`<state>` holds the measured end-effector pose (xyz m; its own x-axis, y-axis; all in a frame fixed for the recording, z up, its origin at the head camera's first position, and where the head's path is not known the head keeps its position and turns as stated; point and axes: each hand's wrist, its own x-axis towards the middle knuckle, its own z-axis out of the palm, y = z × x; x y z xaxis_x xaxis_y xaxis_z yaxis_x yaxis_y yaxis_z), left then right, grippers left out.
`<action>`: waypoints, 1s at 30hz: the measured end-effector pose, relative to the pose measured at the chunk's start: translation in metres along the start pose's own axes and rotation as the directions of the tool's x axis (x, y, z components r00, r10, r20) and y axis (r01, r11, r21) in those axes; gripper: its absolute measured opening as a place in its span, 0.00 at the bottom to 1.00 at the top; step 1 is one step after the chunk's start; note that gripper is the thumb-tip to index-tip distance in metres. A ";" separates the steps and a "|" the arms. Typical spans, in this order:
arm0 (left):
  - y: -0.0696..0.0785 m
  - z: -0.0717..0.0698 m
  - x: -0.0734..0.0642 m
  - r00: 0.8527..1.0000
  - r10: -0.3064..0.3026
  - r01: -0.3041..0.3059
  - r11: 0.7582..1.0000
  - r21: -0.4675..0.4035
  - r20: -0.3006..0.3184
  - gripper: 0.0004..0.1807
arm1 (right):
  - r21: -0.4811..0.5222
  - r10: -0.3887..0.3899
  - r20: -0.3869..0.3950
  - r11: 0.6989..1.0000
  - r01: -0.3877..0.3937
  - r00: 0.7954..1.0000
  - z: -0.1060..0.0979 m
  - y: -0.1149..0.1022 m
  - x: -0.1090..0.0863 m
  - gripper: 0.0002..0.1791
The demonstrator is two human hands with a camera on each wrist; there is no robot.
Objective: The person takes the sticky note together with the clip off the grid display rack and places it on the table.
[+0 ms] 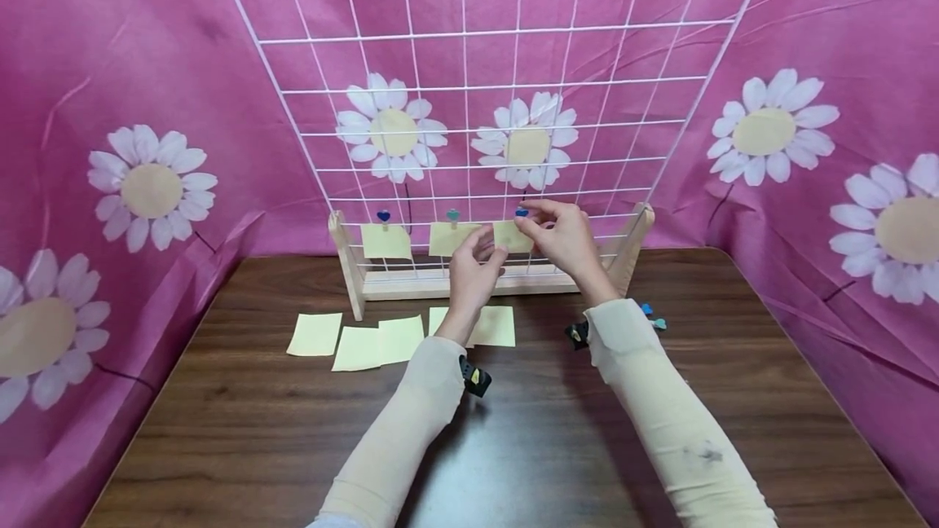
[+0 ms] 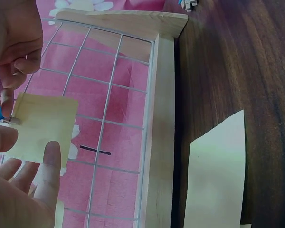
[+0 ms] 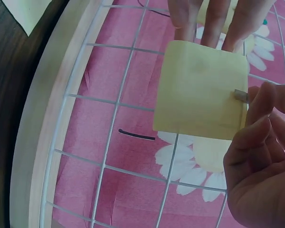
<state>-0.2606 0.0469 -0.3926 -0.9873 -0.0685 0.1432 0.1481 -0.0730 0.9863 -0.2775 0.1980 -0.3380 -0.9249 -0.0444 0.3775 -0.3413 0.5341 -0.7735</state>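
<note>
At the lower part of the white wire grid, my right hand pinches a blue heart-shaped clip on the top edge of a yellow sticky note. My left hand holds that note by its left side, thumb near the lower corner; its other fingers are partly hidden by the paper in the right wrist view. The clip's metal jaw overlaps the note's edge. To the left, two more sticky notes hang on the grid, one under a dark blue heart clip, one under a teal clip.
Wooden feet and a wooden base bar carry the grid on the brown table. Several loose sticky notes lie in front of it. A few clips lie at right, beside the right forearm. Pink flowered cloth surrounds the table.
</note>
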 end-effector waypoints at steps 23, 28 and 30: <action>0.003 -0.001 0.006 1.000 -0.007 0.007 0.999 0.033 -0.001 0.15 | 0.154 0.014 -0.050 0.988 -0.006 0.999 0.006 0.009 0.002 0.10; 0.004 -0.001 0.006 1.000 0.011 -0.011 0.999 0.036 -0.016 0.14 | 0.175 0.025 -0.058 0.984 -0.015 0.998 0.005 0.010 0.002 0.09; 0.005 0.000 0.006 1.000 0.014 -0.013 0.999 0.034 -0.017 0.14 | 0.174 0.024 -0.064 0.985 -0.012 0.998 0.005 0.011 0.001 0.10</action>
<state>-0.2659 0.0457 -0.3872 -0.9841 -0.0865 0.1554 0.1592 -0.0385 0.9865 -0.2829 0.1996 -0.3481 -0.9203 0.0221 0.3907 -0.3538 0.3793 -0.8549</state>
